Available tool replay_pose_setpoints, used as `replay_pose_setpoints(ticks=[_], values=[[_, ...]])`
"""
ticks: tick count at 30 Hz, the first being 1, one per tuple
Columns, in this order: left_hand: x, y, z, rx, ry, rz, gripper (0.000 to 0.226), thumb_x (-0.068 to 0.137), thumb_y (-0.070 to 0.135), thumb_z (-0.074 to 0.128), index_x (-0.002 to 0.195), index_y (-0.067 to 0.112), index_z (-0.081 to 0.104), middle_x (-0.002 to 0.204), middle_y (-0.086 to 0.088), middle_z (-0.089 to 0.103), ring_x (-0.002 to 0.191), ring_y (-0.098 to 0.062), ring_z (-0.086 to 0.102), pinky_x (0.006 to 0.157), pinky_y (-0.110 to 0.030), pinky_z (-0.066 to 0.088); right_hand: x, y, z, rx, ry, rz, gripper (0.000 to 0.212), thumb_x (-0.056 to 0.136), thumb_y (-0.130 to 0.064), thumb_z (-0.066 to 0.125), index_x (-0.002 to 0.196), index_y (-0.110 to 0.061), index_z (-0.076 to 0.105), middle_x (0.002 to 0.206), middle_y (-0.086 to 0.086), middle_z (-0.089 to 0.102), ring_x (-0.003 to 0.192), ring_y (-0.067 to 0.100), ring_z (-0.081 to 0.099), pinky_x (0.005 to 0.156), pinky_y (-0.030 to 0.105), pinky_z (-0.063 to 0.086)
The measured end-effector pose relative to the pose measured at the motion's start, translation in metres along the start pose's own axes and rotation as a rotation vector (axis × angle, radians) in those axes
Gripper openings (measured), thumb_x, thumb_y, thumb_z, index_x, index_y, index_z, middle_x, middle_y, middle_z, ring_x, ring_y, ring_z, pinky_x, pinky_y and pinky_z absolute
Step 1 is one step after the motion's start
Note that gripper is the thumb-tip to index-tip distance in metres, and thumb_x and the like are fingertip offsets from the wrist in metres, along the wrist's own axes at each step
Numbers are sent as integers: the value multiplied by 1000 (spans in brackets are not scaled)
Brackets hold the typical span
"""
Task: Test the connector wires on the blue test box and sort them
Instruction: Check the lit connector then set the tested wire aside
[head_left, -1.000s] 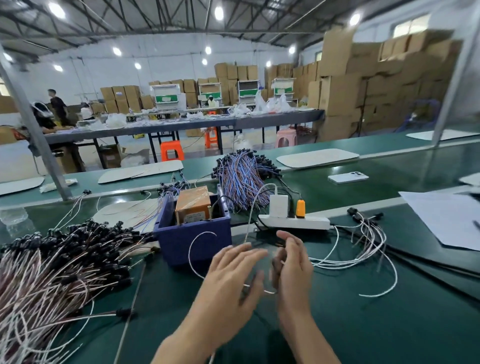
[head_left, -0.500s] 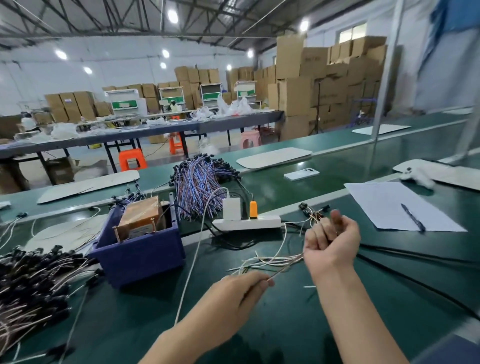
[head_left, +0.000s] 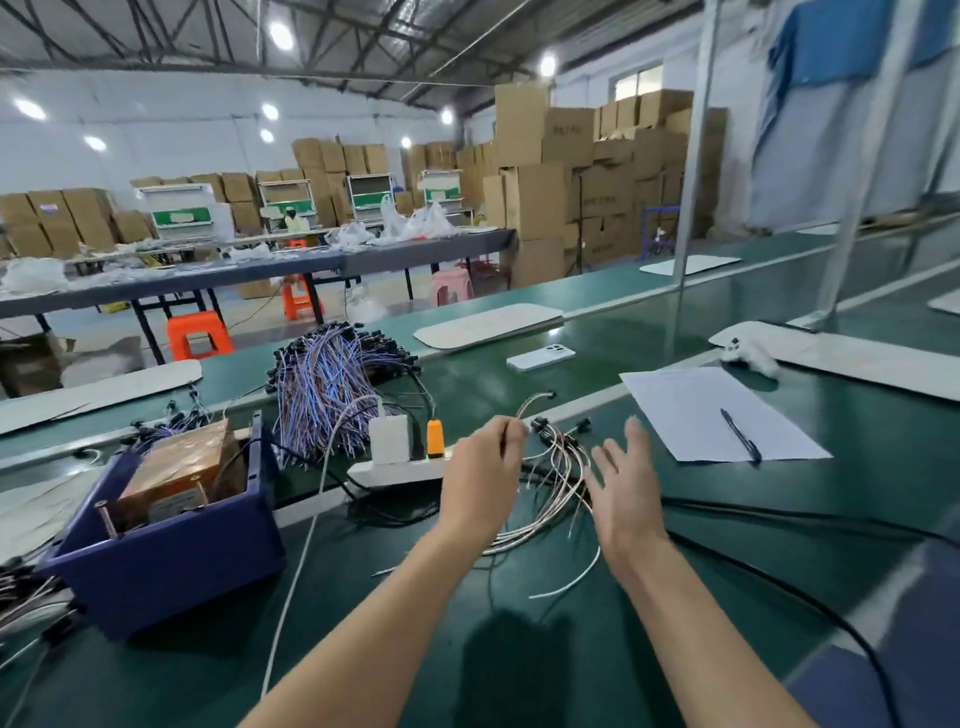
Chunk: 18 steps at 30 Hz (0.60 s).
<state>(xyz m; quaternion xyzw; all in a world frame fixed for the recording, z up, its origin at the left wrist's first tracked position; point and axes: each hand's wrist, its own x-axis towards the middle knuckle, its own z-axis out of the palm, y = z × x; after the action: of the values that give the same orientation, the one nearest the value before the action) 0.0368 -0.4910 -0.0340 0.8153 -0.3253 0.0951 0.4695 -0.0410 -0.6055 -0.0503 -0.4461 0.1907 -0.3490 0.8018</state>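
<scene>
Left hand (head_left: 483, 470) grips a wire (head_left: 535, 400) above the loose pile (head_left: 558, 467) on the bench (head_left: 519, 649), right hand (head_left: 626, 488) spread open alongside. A snagged connector could drag the tangle and muddle the sort.

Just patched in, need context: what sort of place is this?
Likely a factory assembly floor: long green belt, stacked cartons behind, wire bundles beside the blue box.

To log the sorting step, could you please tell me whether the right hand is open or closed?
Open: the right hand shows straight, spread fingers holding nothing, beside the loose wires.
</scene>
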Motion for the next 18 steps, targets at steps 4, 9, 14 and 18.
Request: replay_pose_setpoints(ticks=[4, 9, 14, 18], values=[[20, -10, 42, 316, -86, -47, 38, 108, 33, 36, 95, 11, 64, 93, -11, 71, 90, -33, 63, 72, -41, 48, -19, 18, -15, -211, 25, -101, 53, 108, -37, 39, 159, -29, 24, 155, 0, 42, 140, 16, 44, 118, 38, 34], [10, -28, 68, 578, -344, -86, 35, 104, 36, 37, 102, 11, 63, 111, -14, 68, 106, -36, 62, 74, -37, 40, -35, 35, -22, -336, -18, -177, 35, 108, -34, 42, 141, -44, 38, 137, -21, 49, 122, -15, 46, 87, 3, 39], [-2, -20, 43, 736, -441, 152, 30, 103, 33, 42, 124, 18, 58, 126, -3, 58, 122, -25, 50, 92, -37, 42, -51, 49, -1, -538, -69, -321, 42, 107, -27, 42, 149, -30, 41, 149, -16, 47, 137, -6, 41, 117, 26, 35], [-27, -11, -20, 565, -360, 253, 19, 100, 15, 46, 112, 15, 61, 118, -1, 59, 114, -23, 53, 96, -32, 39, -84, 68, 34, -727, -160, -534, 46, 104, -42, 30, 144, -26, 46, 144, -16, 49, 138, 0, 38, 117, 32, 32]])
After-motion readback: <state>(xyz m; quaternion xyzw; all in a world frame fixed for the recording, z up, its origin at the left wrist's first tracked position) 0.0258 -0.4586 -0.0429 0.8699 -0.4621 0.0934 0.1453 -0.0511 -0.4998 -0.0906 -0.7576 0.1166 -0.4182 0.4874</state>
